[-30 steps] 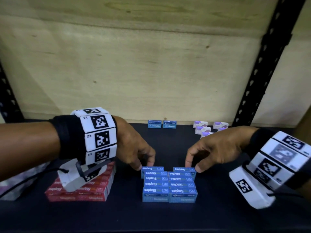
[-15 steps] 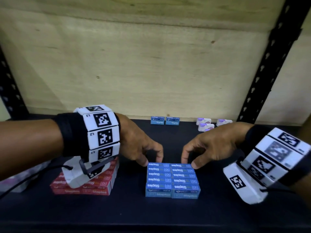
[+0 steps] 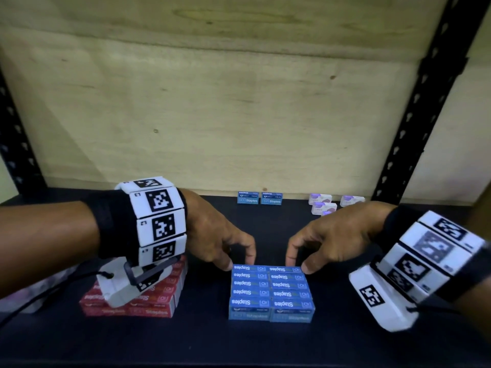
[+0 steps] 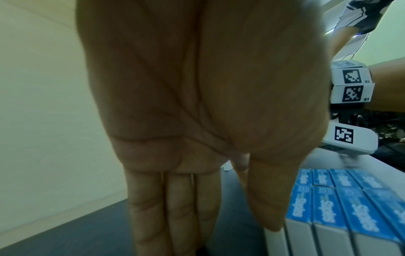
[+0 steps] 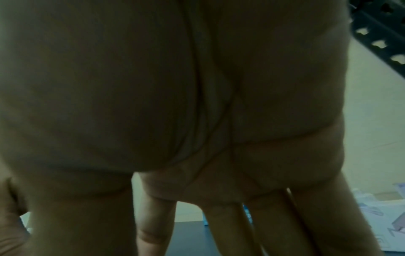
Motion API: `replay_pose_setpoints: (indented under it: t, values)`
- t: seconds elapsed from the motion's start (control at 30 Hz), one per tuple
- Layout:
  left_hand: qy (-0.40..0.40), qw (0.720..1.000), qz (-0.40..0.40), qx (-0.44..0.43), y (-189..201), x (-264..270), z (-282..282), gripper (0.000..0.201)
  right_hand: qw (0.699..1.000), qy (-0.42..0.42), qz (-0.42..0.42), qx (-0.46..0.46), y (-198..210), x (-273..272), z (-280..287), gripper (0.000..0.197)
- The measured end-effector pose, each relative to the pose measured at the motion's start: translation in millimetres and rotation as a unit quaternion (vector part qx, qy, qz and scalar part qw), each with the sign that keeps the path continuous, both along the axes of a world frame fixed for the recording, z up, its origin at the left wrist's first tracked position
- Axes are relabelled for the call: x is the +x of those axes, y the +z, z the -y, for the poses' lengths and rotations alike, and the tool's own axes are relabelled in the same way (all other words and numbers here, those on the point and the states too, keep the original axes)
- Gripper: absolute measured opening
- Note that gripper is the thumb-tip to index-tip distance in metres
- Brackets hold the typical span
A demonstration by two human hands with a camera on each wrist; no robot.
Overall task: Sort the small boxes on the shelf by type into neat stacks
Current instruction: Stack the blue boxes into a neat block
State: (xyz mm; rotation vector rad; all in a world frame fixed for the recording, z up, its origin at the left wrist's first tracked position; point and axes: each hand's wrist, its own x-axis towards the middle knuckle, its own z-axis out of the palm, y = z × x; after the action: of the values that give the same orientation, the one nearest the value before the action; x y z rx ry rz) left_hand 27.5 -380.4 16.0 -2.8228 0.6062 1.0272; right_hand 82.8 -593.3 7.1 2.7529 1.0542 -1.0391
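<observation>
A flat block of blue staples boxes [image 3: 271, 290] lies two wide on the dark shelf [image 3: 239, 341]. My left hand [image 3: 239, 261] touches its far left corner, thumb on the side and forefinger at the far edge. My right hand [image 3: 297, 264] mirrors it at the far right corner. In the left wrist view the left hand [image 4: 223, 233] has straight fingers and its thumb tip sits against the side of the blue boxes [image 4: 342, 207]. The right wrist view is dark; the right hand [image 5: 164, 233] shows straight fingers pointing down.
A stack of red staples boxes [image 3: 148, 301] sits at the left, under my left wrist. Two blue boxes [image 3: 259, 201] stand at the back wall. Several white-and-purple boxes [image 3: 322, 205] lie at the back right, beside the black upright [image 3: 414, 107].
The two far blue boxes, skewed a second ago, now sit flush with the block. Both hands have drawn in to its far corners.
</observation>
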Motion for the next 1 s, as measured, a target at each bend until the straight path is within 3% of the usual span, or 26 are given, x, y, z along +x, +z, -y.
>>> replay_pose_setpoints:
  t: [0.13,0.3,0.43,0.57,0.83,1.0]
  values:
    - [0.034,0.999,0.011,-0.03,-0.2,9.1,-3.5,0.04,0.999,-0.042,0.022,0.018,1.4,12.4,-1.3,0.026]
    - [0.103,0.988,0.043,-0.106,-3.7,36.8,-13.6,0.027,0.992,-0.118,0.031,0.037,4.4,45.2,-8.4,0.026]
    - [0.113,0.976,0.161,-0.096,2.3,74.8,-22.2,0.021,0.982,-0.122,0.134,0.05,13.3,76.9,-25.0,0.025]
    - [0.103,0.965,0.237,-0.049,7.0,114.9,-29.7,0.029,0.96,-0.109,0.256,0.013,15.0,104.0,-45.2,0.04]
    - [0.096,0.965,0.244,-0.006,-10.6,172.8,-37.6,0.033,0.957,-0.082,0.267,-0.074,-1.6,145.8,-76.0,0.04]
    - [0.083,0.972,0.218,-0.033,-12.3,182.5,-37.5,0.017,0.958,-0.06,0.267,-0.088,-4.8,154.4,-82.0,0.03]
